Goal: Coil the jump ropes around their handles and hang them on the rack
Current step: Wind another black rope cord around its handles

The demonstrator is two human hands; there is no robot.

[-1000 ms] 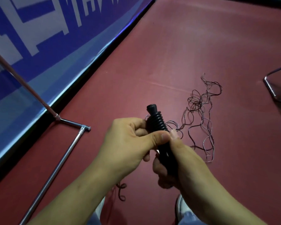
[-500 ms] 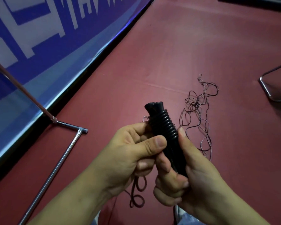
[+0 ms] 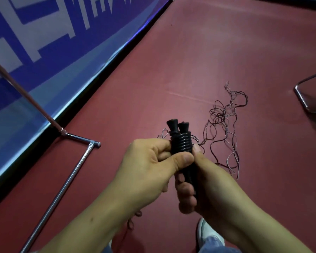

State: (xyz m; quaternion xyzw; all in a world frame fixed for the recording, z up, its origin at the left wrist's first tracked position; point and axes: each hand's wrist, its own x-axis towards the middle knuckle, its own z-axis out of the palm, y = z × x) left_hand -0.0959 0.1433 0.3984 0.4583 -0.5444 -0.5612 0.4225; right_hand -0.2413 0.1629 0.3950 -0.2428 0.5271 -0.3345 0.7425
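**2 hands on the bundle, rack off to the left**

The left hand [image 3: 150,167] grips the 2 black handles [image 3: 181,145] from the side, with its thumb pressed across their front and its fingers curled behind. The right hand [image 3: 213,183] wraps the lower half, fingers closed round it and thumb tip against the coils. The handles lie side by side, their long axis pointing up and away from the person, flared ends on top. Several dark turns are wound tight just below those ends.

Thin rope [image 3: 224,123] lies in a loose tangle on the floor to the right. Strands appear to run from it to the handles, so the winding looks unfinished. A further loop shows under the left wrist.

The rack [image 3: 67,178] lies to the left, so the left hand is the nearer one. Only its chrome foot and a slanting pole show, and any hook or bar for hanging is out of view.

The floor [image 3: 199,57] is dull red matting. A blue and white banner [image 3: 49,39] runs along its left edge, another chrome frame [image 3: 302,99] sits at far right, and a pale shoe [image 3: 207,232] shows below the hands.
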